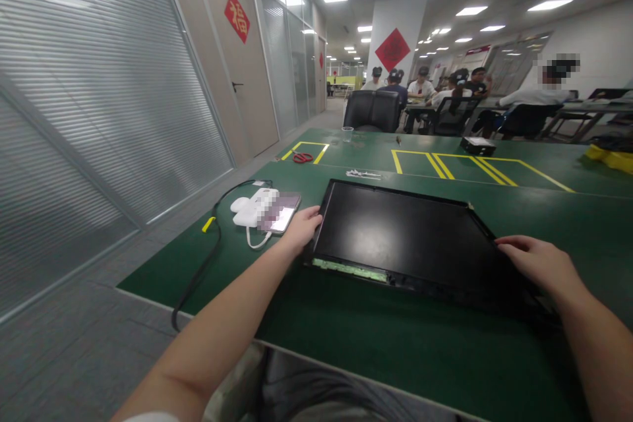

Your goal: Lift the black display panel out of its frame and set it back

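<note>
A black screen panel (405, 231) lies face up above the green table (316, 316), with a green circuit strip (351, 270) along its near left edge. My left hand (305, 227) grips the panel's left edge, fingers closed on it. At the right edge, my right hand (539, 260) pinches the frame between thumb and fingers. Whether the panel rests fully on the table cannot be made out.
Left of the panel are a phone (285, 212), a white device (254, 207) and a black cable (212, 250). Beyond it are red scissors (302, 157), small tools (363, 174), a clear cup (347, 134) and a black box (477, 146). People sit farther back.
</note>
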### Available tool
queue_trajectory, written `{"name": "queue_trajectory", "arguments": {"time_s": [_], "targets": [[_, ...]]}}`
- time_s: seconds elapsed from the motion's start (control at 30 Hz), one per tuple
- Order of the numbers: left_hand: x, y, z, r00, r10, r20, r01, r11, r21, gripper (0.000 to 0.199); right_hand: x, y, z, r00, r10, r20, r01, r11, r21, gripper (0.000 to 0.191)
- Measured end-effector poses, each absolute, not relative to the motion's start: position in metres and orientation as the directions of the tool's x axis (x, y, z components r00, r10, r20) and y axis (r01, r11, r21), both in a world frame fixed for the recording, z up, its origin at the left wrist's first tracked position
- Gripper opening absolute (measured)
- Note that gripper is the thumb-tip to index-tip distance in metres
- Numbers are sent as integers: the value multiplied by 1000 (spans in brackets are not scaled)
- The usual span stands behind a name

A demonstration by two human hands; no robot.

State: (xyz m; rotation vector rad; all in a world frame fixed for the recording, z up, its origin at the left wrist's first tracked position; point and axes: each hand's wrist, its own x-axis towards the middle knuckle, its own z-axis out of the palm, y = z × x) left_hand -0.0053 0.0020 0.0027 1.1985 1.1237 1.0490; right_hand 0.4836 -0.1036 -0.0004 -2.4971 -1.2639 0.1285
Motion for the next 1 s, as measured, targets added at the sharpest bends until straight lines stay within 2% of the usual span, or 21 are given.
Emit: {"name": "queue_trajectory", "arguments": {"time_s": [0.17, 0.3, 0.43, 0.5, 0.7, 1.0], "targets": [[1, 3, 2, 30, 980, -195, -100, 197, 975, 49, 482, -105, 2, 604, 796, 39, 755, -557, -346, 39], [3, 5, -1, 40, 955, -293, -144, 296, 944, 56, 480, -106, 2, 595, 801, 74, 767, -538, -351, 35], [3, 3, 2, 79, 944, -320, -168, 329, 929, 90, 481, -105, 1, 587, 805, 84, 775, -530, -344, 33], [3, 1, 5, 100, 941, -324, -168, 337, 926, 99, 482, -104, 0, 587, 806, 76, 776, -534, -335, 34], [4, -3, 10, 129, 938, -322, -168, 340, 925, 77, 483, -103, -1, 587, 808, 50, 779, -547, -308, 39], [5, -6, 13, 210, 964, -163, -212, 208, 955, 40, 480, -104, -2, 579, 813, 52, 785, -540, -303, 42]]}}
